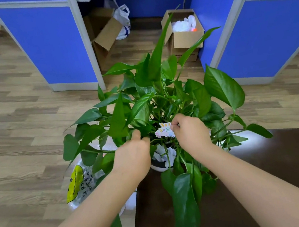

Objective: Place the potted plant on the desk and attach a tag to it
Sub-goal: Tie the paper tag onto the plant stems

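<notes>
Wood-grain plank flooring [14, 113] is filling the left and centre of the frame, with blue partition panels [48, 46] framed in pale grey standing across the upper part. Lower right, a dark brown glossy desk [281, 163] is taking up the corner, and the leafy green potted plant [161, 97] is sitting on its near-left edge, in the middle of the frame, its leaves spreading over the desk's rim; its white round pot [158, 167] is showing only as a small piece between the forearms. Two open brown cardboard boxes [183, 38] are standing on the floor in the upper centre. A clear plastic bag with a yellow printed patch [78, 181] is lying just left of the desk, partly under the leaves. The left hand [133, 156] is closing on stems and leaves at the plant's near side. The right hand [190, 133] is pinching the right edge of a small colourful paper tag [164, 132] among the stems, just above the pot.
</notes>
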`<state>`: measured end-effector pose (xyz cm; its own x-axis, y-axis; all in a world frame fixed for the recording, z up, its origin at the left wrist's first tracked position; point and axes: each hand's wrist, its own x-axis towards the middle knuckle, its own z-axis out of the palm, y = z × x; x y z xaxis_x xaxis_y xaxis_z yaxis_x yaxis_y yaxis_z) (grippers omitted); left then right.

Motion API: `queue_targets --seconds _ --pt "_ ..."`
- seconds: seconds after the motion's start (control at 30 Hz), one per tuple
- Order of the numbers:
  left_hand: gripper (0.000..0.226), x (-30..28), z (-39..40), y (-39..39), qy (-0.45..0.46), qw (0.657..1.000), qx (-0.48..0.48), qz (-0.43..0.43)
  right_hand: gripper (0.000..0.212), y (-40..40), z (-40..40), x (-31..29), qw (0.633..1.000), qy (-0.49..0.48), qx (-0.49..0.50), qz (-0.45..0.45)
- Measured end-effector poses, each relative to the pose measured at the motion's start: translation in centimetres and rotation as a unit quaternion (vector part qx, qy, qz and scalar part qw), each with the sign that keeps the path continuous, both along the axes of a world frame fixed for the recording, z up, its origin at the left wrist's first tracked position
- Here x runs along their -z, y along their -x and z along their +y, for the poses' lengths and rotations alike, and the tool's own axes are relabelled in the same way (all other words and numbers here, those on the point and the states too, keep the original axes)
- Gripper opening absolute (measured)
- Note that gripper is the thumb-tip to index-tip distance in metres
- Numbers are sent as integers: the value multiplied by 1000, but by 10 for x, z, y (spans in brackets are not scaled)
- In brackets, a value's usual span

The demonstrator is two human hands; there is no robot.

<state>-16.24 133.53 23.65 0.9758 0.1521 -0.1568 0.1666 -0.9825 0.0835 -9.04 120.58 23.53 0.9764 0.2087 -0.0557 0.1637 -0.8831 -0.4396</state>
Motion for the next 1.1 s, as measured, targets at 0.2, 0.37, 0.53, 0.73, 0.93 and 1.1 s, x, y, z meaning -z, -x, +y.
queue_targets --seconds 0.2,0.37,0.53,0.73,0.93,1.1 --pt "36 -3 2 4 58 998 -3 -29 22 -2 6 6 998 50 -30 1" --pt "42 -2 6 8 112 984 89 -103 25 -2 -2 -3 999 21 -34 -9" --pt "48 1 5 17 28 972 224 -64 24 14 -13 -19 999 -41 -17 -8" --pt "48 9 -1 20 81 973 194 -93 30 36 -11 -6 990 99 -88 44" --pt "42 5 -19 9 94 991 78 -45 27 38 6 6 977 194 -71 47" --pt "43 3 -23 3 118 992 31 -26 25 41 4 3 985 160 -64 29"
